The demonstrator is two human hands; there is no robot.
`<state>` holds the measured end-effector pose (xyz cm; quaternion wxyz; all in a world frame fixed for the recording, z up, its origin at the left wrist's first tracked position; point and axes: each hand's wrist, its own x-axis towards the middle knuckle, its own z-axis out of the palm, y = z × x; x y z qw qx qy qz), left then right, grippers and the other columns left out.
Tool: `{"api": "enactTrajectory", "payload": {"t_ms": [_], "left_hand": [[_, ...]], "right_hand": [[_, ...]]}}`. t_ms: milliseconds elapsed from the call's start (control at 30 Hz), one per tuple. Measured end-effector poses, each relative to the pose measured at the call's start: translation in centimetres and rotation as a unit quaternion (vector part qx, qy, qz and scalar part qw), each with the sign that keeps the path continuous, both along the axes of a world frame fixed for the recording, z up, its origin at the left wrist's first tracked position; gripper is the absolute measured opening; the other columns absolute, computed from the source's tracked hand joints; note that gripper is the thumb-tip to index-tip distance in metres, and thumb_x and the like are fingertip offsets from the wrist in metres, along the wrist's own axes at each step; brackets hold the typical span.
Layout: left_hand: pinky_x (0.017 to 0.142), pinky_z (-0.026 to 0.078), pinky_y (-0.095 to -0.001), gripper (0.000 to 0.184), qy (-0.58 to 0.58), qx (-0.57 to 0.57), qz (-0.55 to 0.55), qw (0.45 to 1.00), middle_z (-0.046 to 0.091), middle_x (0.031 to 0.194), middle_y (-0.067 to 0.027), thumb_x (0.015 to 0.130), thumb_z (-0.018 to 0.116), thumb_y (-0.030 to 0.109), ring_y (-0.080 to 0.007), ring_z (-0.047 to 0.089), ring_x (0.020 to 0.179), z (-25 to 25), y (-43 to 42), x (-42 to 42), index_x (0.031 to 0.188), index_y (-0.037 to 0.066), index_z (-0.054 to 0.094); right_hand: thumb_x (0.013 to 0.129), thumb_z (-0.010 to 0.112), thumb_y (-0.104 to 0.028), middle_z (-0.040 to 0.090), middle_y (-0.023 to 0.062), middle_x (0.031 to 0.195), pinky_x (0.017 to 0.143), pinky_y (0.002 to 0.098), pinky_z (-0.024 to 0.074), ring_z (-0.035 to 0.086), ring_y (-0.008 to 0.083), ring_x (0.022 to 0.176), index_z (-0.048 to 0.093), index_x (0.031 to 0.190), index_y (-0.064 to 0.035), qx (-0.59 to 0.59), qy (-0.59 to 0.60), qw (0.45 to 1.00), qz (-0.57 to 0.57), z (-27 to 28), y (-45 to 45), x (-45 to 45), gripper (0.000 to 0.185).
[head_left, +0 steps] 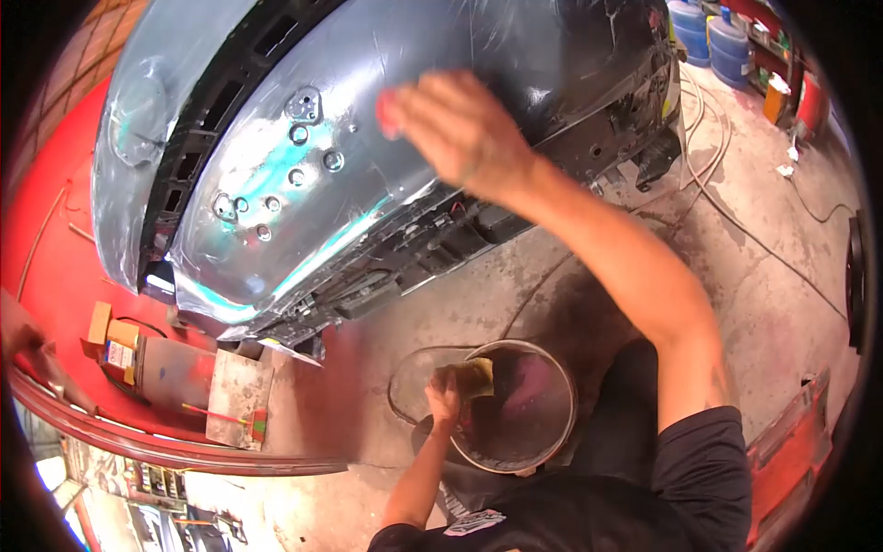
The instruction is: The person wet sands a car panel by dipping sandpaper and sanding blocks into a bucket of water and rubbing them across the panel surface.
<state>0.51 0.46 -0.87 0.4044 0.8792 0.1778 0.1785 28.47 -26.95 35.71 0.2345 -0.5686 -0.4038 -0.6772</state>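
Two light things are held, one in each hand. A small, rounded red pad point(390, 112) is gripped by the curled fingers of the right hand point(464, 133), between the upper and lower edges of a large, curved, glossy dark-grey panel point(359, 179); whether it is pressed there cannot be told (the hand is blurred). A flat, squarish, yellowish-brown sponge-like pad point(476, 377) is pinched at its left edge by the left hand point(444, 397), above the upper-left rim of a round, open, dark container point(529, 432). The red pad should be judged fairly firm, best held by its back and sides; the yellowish one, soft, easily squeezed, and perhaps slippery if wetted.
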Motion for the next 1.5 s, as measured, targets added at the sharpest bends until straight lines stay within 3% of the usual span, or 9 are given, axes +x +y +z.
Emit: {"api": "enactTrajectory", "payload": {"t_ms": [100,233,567,633,733,833,1033,1267,1500], "left_hand": [[0.080,0.053,-0.0408,0.024,0.002,-0.030,0.000,1.000,0.075,0.096,-0.0207,0.100,0.064,0.016,-0.0290,0.071,0.088,0.9,-0.8,0.0,0.105,-0.007,0.069],[0.079,0.053,-0.0424,0.023,-0.017,-0.009,-0.008,1.000,0.074,0.095,-0.0228,0.099,0.062,0.015,-0.0315,0.071,0.087,0.4,-0.8,-0.1,0.104,-0.006,0.070],[0.077,0.053,-0.0415,0.024,-0.017,-0.023,0.004,1.000,0.074,0.091,-0.0208,0.098,0.063,0.018,-0.0294,0.070,0.082,1.7,-1.7,0.2,0.101,-0.004,0.069],[0.076,0.053,-0.0412,0.023,-0.018,-0.040,0.008,0.999,0.074,0.091,-0.0205,0.098,0.063,0.017,-0.0288,0.071,0.082,1.3,-1.6,0.0,0.100,-0.004,0.070],[0.075,0.054,-0.0412,0.022,-0.008,-0.040,0.011,0.999,0.075,0.091,-0.0202,0.098,0.063,0.017,-0.0284,0.071,0.082,0.0,-0.6,0.2,0.100,-0.004,0.070],[0.075,0.054,-0.0418,0.023,0.009,-0.010,0.007,1.000,0.074,0.090,-0.0206,0.099,0.063,0.018,-0.0293,0.072,0.081,0.2,-0.4,0.4,0.100,-0.004,0.070],[0.076,0.054,-0.0448,0.028,-0.002,0.061,-0.019,0.998,0.073,0.090,-0.0225,0.098,0.062,0.023,-0.0381,0.072,0.083,-1.5,0.7,0.1,0.101,-0.004,0.070],[0.081,0.054,-0.0472,0.027,-0.012,0.055,-0.032,0.998,0.073,0.096,-0.0248,0.099,0.062,0.022,-0.0428,0.071,0.091,0.0,-0.5,0.4,0.103,-0.003,0.070],[0.080,0.054,-0.0451,0.024,-0.004,0.027,0.004,1.000,0.073,0.098,-0.0257,0.099,0.063,0.019,-0.0430,0.071,0.091,0.2,-0.5,-0.2,0.106,-0.003,0.069]], "right_hand": [[0.085,0.070,-0.010,0.066,0.0116,0.110,0.080,0.0397,0.0512,0.062,0.0246,0.097,0.066,0.111,0.0035,-0.049,0.026,0.998,0.039,-5.4,1.9,-4.7,0.030],[0.086,0.066,-0.008,0.066,0.0054,0.103,0.084,0.0372,0.0513,0.062,0.0228,0.097,0.069,0.108,-0.0024,-0.103,0.107,0.978,0.143,-4.7,0.0,-5.5,0.022],[0.089,0.064,-0.001,0.073,0.0104,0.107,0.089,0.0386,0.0544,0.067,0.0295,0.101,0.071,0.109,-0.0033,0.025,0.003,0.999,-0.039,9.5,-11.2,5.4,0.022],[0.088,0.061,-0.005,0.068,0.0106,0.091,0.082,0.0431,0.0499,0.064,0.0296,0.091,0.070,0.099,-0.0045,0.031,-0.020,0.999,-0.005,11.2,-11.7,5.1,0.014],[0.085,0.063,-0.007,0.067,0.0107,0.086,0.082,0.0422,0.0507,0.066,0.0287,0.089,0.069,0.093,-0.0051,0.047,-0.014,0.999,0.012,10.0,-11.1,4.9,0.010],[0.087,0.064,-0.008,0.071,0.0027,0.103,0.086,0.0366,0.0536,0.067,0.0226,0.098,0.070,0.108,-0.0095,-0.020,0.001,0.998,-0.063,4.8,-10.2,5.2,0.021],[0.084,0.068,-0.010,0.065,0.0085,0.110,0.088,0.0388,0.0525,0.063,0.0253,0.100,0.066,0.107,-0.0016,-0.007,0.054,0.998,-0.021,-5.0,-7.7,-3.3,0.024],[0.086,0.067,-0.007,0.070,0.0051,0.107,0.087,0.0384,0.0521,0.065,0.0223,0.098,0.069,0.111,-0.0048,-0.127,0.164,0.976,0.062,-4.5,-9.8,-4.6,0.025],[0.085,0.075,-0.001,0.072,0.0160,0.113,0.087,0.0433,0.0557,0.068,0.0343,0.100,0.071,0.114,0.0023,0.016,0.168,0.982,0.079,-2.7,-7.2,-4.9,0.029]]}}
